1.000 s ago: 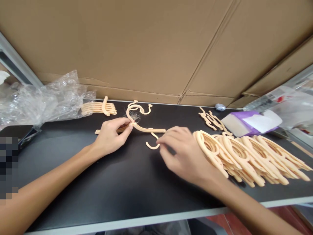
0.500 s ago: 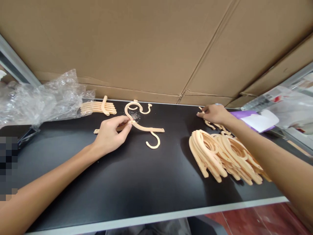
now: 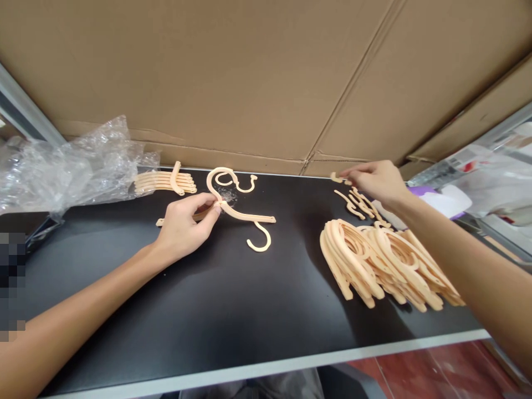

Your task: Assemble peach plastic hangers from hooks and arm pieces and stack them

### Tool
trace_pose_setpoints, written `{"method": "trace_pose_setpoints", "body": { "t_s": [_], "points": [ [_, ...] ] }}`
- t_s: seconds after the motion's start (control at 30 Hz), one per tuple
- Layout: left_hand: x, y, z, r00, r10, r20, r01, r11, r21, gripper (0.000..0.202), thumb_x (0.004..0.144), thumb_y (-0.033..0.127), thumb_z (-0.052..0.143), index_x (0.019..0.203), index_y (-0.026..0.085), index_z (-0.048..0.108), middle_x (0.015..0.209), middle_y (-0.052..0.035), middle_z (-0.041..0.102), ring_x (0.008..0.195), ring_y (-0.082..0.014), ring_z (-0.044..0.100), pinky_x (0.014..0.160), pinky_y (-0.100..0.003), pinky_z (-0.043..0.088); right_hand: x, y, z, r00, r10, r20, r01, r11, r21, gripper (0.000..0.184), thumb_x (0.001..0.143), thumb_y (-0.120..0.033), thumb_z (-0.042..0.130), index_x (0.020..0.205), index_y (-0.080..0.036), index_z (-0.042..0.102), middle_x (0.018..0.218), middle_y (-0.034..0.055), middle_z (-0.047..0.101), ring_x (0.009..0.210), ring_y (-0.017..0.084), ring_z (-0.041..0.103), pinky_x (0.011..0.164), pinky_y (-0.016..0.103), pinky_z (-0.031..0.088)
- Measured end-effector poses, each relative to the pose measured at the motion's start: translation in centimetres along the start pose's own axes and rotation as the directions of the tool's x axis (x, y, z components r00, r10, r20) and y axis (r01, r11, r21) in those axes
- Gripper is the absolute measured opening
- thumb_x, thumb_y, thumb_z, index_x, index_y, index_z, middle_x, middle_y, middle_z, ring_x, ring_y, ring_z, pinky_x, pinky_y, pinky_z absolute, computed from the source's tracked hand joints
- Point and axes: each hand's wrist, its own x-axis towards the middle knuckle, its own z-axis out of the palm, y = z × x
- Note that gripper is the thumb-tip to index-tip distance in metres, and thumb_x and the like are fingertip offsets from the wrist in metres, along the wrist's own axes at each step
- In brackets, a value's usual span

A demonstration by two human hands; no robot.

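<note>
My left hand pinches the middle of a peach plastic hanger that lies on the black table; a small hook hangs from the hanger's right arm. My right hand is raised at the back right, fingers closed on a small peach hook piece, just above a little pile of the same hook pieces. A big stack of peach hangers lies in front of that hand.
A short stack of hanger bars and loose hook parts lie at the back. Crumpled clear plastic fills the back left. Cardboard walls the rear. A purple and white packet sits at the right.
My right hand left the hook by the hanger, went to the pile of small hook pieces at the back right and lifted one. The left hand stayed on the hanger.
</note>
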Motion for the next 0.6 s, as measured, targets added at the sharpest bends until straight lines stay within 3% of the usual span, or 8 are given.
{"method": "trace_pose_setpoints", "body": {
  "t_s": [0.07, 0.13, 0.2, 0.27, 0.43, 0.6],
  "points": [
    [0.0, -0.3, 0.0, 0.999, -0.030, -0.021, 0.029, 0.999, -0.023, 0.026, 0.090, 0.041, 0.063, 0.094, 0.018, 0.074, 0.092, -0.0046, 0.079, 0.083, -0.0208, 0.073, 0.079, -0.029, 0.057, -1.6, -2.0, -0.7, 0.999, 0.019, 0.031, -0.028, 0.949, 0.315, 0.038, 0.088, -0.018, 0.048, 0.111, -0.011, 0.077, 0.110, 0.0177, 0.077, 0.094, 0.025, 0.073, 0.083, 0.038, 0.059],
    [0.2, -0.7, -0.1, 0.996, -0.058, -0.067, 0.054, 0.997, -0.053, 0.024, 0.088, 0.040, 0.066, 0.094, 0.018, 0.074, 0.093, -0.0044, 0.079, 0.084, -0.0208, 0.073, 0.080, -0.030, 0.058, -3.9, -4.4, -1.0, 0.998, -0.025, 0.065, -0.011, 0.865, 0.502, 0.033, 0.084, -0.020, 0.057, 0.110, -0.018, 0.077, 0.106, 0.0106, 0.078, 0.093, 0.020, 0.073, 0.083, 0.033, 0.060],
    [0.5, -1.0, -0.4, 0.988, -0.070, -0.137, 0.058, 0.994, -0.088, 0.023, 0.087, 0.039, 0.068, 0.095, 0.019, 0.075, 0.097, -0.0043, 0.079, 0.086, -0.0205, 0.073, 0.083, -0.032, 0.058, -6.5, -7.0, -1.0, 0.987, -0.069, 0.148, -0.093, 0.510, 0.855, 0.031, 0.067, -0.012, 0.075, 0.097, -0.020, 0.080, 0.092, 0.0069, 0.078, 0.088, 0.019, 0.071, 0.081, 0.032, 0.058],
    [1.1, -1.3, -0.8, 0.976, -0.070, -0.206, 0.044, 0.991, -0.130, 0.022, 0.085, 0.037, 0.069, 0.095, 0.019, 0.075, 0.099, -0.0042, 0.078, 0.087, -0.0199, 0.072, 0.085, -0.032, 0.059, -8.7, -9.2, -0.5, 0.981, -0.136, 0.136, -0.086, 0.322, 0.943, 0.027, 0.063, -0.013, 0.083, 0.088, -0.022, 0.082, 0.081, 0.0026, 0.076, 0.078, 0.015, 0.068, 0.077, 0.031, 0.057],
    [2.0, -1.6, -1.4, 0.960, -0.115, -0.256, 0.054, 0.971, -0.234, 0.019, 0.082, 0.033, 0.069, 0.093, 0.019, 0.075, 0.095, -0.0039, 0.078, 0.079, -0.0174, 0.071, 0.077, -0.031, 0.060, -11.4, -12.1, 1.6, 0.936, -0.321, 0.145, -0.086, 0.193, 0.978, 0.019, 0.069, -0.023, 0.088, 0.088, -0.024, 0.084, 0.076, 0.0001, 0.075, 0.072, 0.013, 0.065, 0.072, 0.030, 0.055],
    [1.8, -1.7, -1.2, 0.968, -0.098, -0.230, 0.044, 0.973, -0.226, 0.016, 0.083, 0.027, 0.071, 0.093, 0.016, 0.075, 0.096, -0.0042, 0.077, 0.081, -0.0167, 0.070, 0.079, -0.032, 0.060, -12.0, -12.2, 3.1, 0.956, -0.292, 0.036, 0.006, 0.144, 0.990, 0.005, 0.078, -0.025, 0.085, 0.082, -0.026, 0.083, 0.073, -0.0017, 0.073, 0.074, 0.012, 0.066, 0.072, 0.028, 0.053]
  ]
}}
